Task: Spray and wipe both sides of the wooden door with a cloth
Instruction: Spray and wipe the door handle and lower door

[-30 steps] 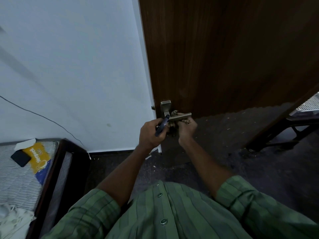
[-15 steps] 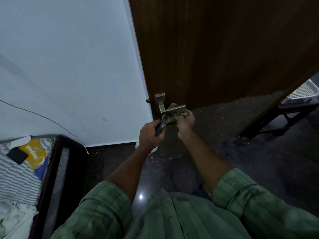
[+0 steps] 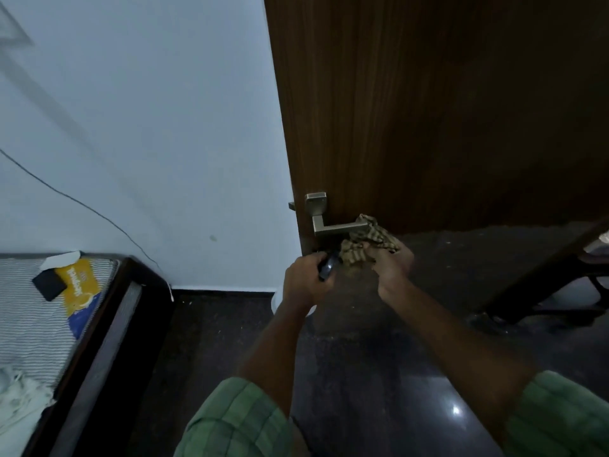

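Since the earlier frame the cloth (image 3: 369,244) is bulging further out from under the door handle (image 3: 333,225), and both hands are sitting a little lower below that handle. The right hand (image 3: 392,263) is grasping the checked cloth just beneath the lever's free end, bunching it against the lower part of the wooden door (image 3: 428,110). The left hand (image 3: 304,278) is clenching a dark spray bottle (image 3: 328,267) just below the handle's plate, nozzle end pointing up toward it. The person is, I judge, working on the handle area of this one face, so the wiping step is underway and the other face is still waiting. The next move is calling for the cloth to spread flatter and sweep away from the handle across the broad panel above, with the bottle kept clear of the lever.
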`<state>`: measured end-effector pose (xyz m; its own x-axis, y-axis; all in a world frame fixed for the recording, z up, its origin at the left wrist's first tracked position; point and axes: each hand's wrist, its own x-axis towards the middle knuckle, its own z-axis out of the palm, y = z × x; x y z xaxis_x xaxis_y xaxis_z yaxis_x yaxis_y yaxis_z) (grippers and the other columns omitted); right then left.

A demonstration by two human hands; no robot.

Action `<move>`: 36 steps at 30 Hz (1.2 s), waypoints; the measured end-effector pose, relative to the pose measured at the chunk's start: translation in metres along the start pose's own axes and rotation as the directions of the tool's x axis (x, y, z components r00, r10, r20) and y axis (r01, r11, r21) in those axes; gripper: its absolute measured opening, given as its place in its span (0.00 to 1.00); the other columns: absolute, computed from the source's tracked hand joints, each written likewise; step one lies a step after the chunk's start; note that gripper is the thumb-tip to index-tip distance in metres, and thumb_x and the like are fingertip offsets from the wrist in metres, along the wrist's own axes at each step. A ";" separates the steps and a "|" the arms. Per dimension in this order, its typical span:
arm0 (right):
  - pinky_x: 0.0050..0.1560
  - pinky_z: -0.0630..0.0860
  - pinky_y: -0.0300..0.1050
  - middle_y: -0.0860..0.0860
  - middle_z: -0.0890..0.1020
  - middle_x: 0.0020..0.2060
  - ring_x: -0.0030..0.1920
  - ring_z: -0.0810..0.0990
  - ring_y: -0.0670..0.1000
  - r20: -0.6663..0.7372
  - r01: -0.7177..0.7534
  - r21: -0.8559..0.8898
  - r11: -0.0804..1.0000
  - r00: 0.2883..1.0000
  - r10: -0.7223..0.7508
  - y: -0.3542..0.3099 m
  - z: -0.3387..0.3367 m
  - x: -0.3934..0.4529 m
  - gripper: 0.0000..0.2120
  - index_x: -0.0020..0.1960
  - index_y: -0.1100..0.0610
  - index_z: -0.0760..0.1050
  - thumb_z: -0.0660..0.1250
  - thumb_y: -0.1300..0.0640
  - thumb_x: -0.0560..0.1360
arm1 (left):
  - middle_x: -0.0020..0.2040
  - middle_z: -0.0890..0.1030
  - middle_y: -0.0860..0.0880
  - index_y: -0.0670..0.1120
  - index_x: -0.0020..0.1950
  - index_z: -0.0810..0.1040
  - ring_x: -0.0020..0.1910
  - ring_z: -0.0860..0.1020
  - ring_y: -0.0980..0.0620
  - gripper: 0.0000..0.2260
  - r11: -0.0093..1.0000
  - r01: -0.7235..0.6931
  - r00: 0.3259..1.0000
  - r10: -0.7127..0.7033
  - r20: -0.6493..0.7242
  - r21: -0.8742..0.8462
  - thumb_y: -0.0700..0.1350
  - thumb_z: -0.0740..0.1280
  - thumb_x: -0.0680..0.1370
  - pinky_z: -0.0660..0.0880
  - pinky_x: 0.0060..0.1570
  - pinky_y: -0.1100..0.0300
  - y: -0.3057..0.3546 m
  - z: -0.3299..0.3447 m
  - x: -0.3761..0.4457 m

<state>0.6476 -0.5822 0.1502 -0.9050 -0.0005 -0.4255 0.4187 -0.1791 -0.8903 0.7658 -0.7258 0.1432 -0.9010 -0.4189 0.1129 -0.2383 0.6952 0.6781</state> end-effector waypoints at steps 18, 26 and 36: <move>0.57 0.69 0.48 0.55 0.79 0.56 0.57 0.77 0.56 0.231 0.893 -0.429 0.136 0.254 -0.939 0.102 0.011 0.058 0.24 0.63 0.61 0.79 0.72 0.68 0.66 | 0.32 0.77 0.55 0.52 0.40 0.77 0.31 0.76 0.51 0.09 0.998 0.011 0.946 -0.030 -0.322 -0.060 0.56 0.65 0.74 0.68 0.32 0.60 -0.057 0.100 0.016; 0.57 0.72 0.43 0.60 0.78 0.60 0.58 0.76 0.57 0.315 0.940 -0.245 -0.237 -0.154 -0.937 0.109 0.001 0.118 0.22 0.66 0.64 0.78 0.75 0.59 0.74 | 0.27 0.76 0.54 0.51 0.33 0.77 0.24 0.72 0.55 0.14 0.978 -0.145 0.857 0.048 -0.512 -0.150 0.49 0.72 0.79 0.65 0.28 0.61 -0.085 0.139 0.019; 0.69 0.73 0.58 0.59 0.81 0.58 0.61 0.77 0.60 0.295 0.879 -0.262 -0.398 -0.319 -0.901 0.154 0.036 0.101 0.18 0.63 0.62 0.80 0.67 0.62 0.74 | 0.23 0.70 0.55 0.50 0.27 0.70 0.23 0.67 0.55 0.21 0.948 -0.300 0.717 0.149 -0.681 -0.108 0.47 0.70 0.80 0.62 0.28 0.60 -0.086 0.129 -0.013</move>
<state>0.6177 -0.6456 -0.0238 -0.1106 -0.1289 0.9855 -0.9424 0.3285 -0.0628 0.7516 -0.7047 -0.0099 -0.4350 -0.5942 0.6765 0.0836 0.7214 0.6874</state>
